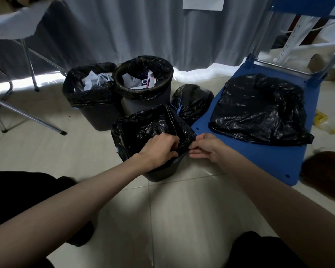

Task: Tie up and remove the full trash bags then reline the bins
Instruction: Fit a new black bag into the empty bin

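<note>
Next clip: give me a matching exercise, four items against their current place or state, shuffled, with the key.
Items:
1. near bin
2. round bin
3. tied bag
4. loose bags

States:
A. spread on the blue chair seat
B. on the floor between bins and chair, knotted
C. holds printed paper waste
D. fresh liner being fitted by left hand and right hand

Pairs: 1-D, 2-C, 3-B, 4-A

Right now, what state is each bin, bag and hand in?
Near bin: relined, no trash seen inside.
Left hand: grips the liner at the rim.
Right hand: pinches the liner edge.
Left rear bin: full, untied.
Right rear bin: full, untied.
Tied bag: on floor.
Loose bags: flat on blue chair.
</note>
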Tool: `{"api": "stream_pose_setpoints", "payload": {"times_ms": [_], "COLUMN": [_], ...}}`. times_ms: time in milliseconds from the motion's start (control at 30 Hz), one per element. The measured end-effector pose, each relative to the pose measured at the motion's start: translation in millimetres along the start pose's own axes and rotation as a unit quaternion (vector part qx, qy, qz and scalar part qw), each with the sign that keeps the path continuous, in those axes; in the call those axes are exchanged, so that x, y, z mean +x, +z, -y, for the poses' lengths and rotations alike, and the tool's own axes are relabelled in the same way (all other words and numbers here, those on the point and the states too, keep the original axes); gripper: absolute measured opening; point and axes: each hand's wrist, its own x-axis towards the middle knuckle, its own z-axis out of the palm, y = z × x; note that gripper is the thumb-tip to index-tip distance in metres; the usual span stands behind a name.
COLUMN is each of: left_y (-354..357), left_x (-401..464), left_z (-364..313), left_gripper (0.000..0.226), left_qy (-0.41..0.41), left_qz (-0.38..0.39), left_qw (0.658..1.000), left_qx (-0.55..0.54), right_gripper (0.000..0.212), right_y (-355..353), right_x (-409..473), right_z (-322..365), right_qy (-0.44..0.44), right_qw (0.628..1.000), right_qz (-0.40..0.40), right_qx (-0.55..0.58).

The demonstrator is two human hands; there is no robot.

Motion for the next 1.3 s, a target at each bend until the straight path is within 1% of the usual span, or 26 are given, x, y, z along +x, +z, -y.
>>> {"api": "stream_pose_setpoints", "payload": {"times_ms": [67, 100, 133, 200, 233, 300, 367, 400, 433, 500, 567, 633, 733, 800, 900, 967, 1067, 1134, 1200, 1300], "left_y": [0, 0, 0, 1, 1, -1, -6, -9, -12, -20, -29, -40, -53, -57, -54, -49, -36, -26, -15, -2], "left_x": [0, 0, 0, -1, -2, -3, -6, -7, -9, -15, -22, -32, -51, -64, -80, -89, -102, -110, -115, -118], "left_z": [0, 0, 0, 1, 2, 4, 8, 10, 13, 20, 30, 40, 55, 66, 79, 85, 93, 98, 100, 98], "left_gripper": [0.027, 0.028, 0.028, 0.029, 0.028, 0.029, 0.035, 0.039, 0.041, 0.044, 0.047, 0.044, 0.027, 0.024, 0.021, 0.024, 0.031, 0.033, 0.031, 0.028], "left_qy": [0.003, 0.005, 0.007, 0.017, 0.021, 0.03, 0.041, 0.044, 0.046, 0.04, 0.025, 0.016, 0.01, 0.003, 0.023, 0.076, 0.162, 0.206, 0.232, 0.217], "left_qz": [0.0, 0.0, 0.0, 0.0, 0.0, -0.001, -0.006, -0.008, -0.01, -0.015, -0.018, -0.015, -0.023, -0.034, -0.067, -0.109, -0.162, -0.161, -0.154, -0.163], "left_qw": [1.0, 1.0, 1.0, 1.0, 1.0, 0.999, 0.997, 0.996, 0.996, 0.995, 0.994, 0.995, 0.998, 0.998, 0.997, 0.989, 0.964, 0.95, 0.936, 0.924], "left_qx": [0.001, 0.002, 0.002, 0.008, 0.014, 0.034, 0.062, 0.074, 0.082, 0.095, 0.103, 0.095, 0.065, 0.049, 0.039, 0.067, 0.138, 0.172, 0.214, 0.271], "right_gripper": [0.031, 0.032, 0.032, 0.03, 0.027, 0.021, 0.019, 0.017, 0.015, 0.009, 0.002, 0.006, 0.012, 0.016, 0.011, 0.006, 0.009, 0.013, 0.017, 0.024], "right_y": [0, 0, -2, -5, -5, -3, 6, 12, 20, 40, 61, 79, 93, 98, 104, 106, 107, 107, 107, 106], "right_x": [-2, -2, -3, -4, -6, -10, -17, -22, -26, -36, -43, -46, -48, -49, -47, -44, -42, -41, -39, -37], "right_z": [-3, -5, -7, -7, -5, 4, 16, 23, 29, 38, 42, 41, 41, 39, 34, 32, 33, 35, 36, 37], "right_qy": [-0.012, -0.027, -0.05, -0.099, -0.128, -0.213, -0.326, -0.368, -0.394, -0.387, -0.346, -0.334, -0.33, -0.319, -0.315, -0.322, -0.319, -0.317, -0.318, -0.322], "right_qw": [0.999, 0.993, 0.98, 0.933, 0.912, 0.887, 0.845, 0.827, 0.815, 0.809, 0.788, 0.763, 0.756, 0.751, 0.744, 0.738, 0.738, 0.735, 0.732, 0.726], "right_qz": [-0.007, -0.018, -0.039, -0.09, -0.117, -0.166, -0.196, -0.187, -0.158, -0.061, 0.024, 0.06, 0.115, 0.155, 0.172, 0.17, 0.177, 0.185, 0.191, 0.196], "right_qx": [-0.048, -0.11, -0.19, -0.335, -0.371, -0.376, -0.375, -0.382, -0.393, -0.439, -0.509, -0.55, -0.553, -0.557, -0.564, -0.569, -0.568, -0.57, -0.572, -0.575]}}
